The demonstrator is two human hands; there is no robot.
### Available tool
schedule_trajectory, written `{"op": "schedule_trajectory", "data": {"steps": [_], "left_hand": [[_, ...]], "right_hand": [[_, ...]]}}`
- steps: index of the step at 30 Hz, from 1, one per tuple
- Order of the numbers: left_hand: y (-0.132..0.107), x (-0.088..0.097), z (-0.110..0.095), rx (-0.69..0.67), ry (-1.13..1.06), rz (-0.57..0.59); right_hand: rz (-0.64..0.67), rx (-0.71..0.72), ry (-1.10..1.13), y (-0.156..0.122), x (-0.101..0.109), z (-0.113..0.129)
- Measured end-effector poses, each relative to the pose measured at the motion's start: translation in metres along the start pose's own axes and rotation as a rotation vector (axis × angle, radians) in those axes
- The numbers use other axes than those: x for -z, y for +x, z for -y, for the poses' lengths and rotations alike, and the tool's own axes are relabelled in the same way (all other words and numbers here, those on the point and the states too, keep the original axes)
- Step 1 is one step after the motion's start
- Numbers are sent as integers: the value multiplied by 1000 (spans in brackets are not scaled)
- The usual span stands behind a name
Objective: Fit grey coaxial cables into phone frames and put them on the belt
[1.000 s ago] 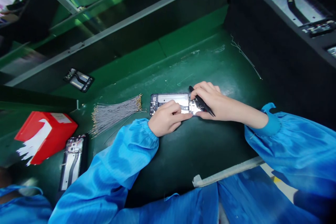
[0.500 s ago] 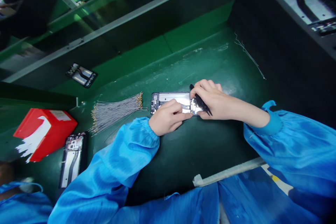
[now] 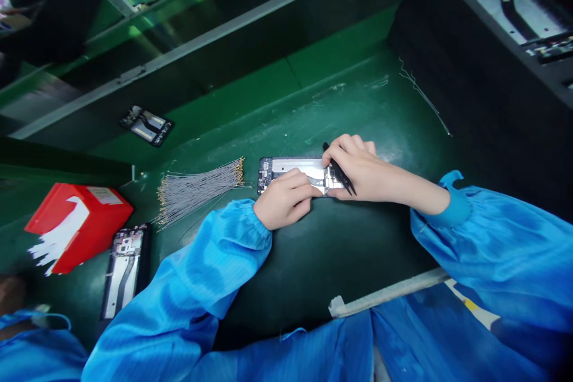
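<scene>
An opened phone (image 3: 286,165) with a silvery middle and bare circuit boards lies flat and lengthwise on the green bench. My left hand (image 3: 286,198) rests over its near long edge, fingers curled and closed, the fingertip pressed at that edge near the right-hand board. Black tweezers (image 3: 341,174) are tucked in my right hand (image 3: 360,168), tips pointing down toward me. The thumb and a fingertip of that hand also touch the phone's right end. What lies under the fingertips is hidden.
Left of the phone lies a bundle of thin grey cables (image 3: 201,191) with gold ends. Beyond it are a red box (image 3: 96,221) with white paper strips and another opened phone (image 3: 123,274). One more phone (image 3: 147,125) is at the back left; a black tray (image 3: 447,71) stands right.
The left fingertip has slid slightly left along the phone's near edge. My right hand and the tweezers have shifted a little left. The phone stays nearly in place.
</scene>
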State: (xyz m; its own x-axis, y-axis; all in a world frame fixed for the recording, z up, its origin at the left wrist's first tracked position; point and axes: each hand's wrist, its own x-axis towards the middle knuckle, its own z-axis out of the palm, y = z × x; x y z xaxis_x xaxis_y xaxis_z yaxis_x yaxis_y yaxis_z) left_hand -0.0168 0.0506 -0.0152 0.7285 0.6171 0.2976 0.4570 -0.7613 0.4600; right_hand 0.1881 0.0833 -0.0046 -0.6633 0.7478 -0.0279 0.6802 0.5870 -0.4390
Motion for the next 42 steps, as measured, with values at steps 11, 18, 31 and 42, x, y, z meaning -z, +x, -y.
{"op": "schedule_trajectory", "data": {"steps": [11, 18, 31, 42], "left_hand": [[0, -1, 2, -28, -77, -24], [0, -3, 1, -20, -88, -44], [2, -6, -3, 147, 2, -58], [4, -5, -4, 156, 1, -37]], "right_hand": [[66, -56, -88, 10, 4, 6], [78, 20, -91, 12, 5, 11], [114, 114, -88, 14, 9, 6], [169, 45, -146, 20, 10, 16]]}}
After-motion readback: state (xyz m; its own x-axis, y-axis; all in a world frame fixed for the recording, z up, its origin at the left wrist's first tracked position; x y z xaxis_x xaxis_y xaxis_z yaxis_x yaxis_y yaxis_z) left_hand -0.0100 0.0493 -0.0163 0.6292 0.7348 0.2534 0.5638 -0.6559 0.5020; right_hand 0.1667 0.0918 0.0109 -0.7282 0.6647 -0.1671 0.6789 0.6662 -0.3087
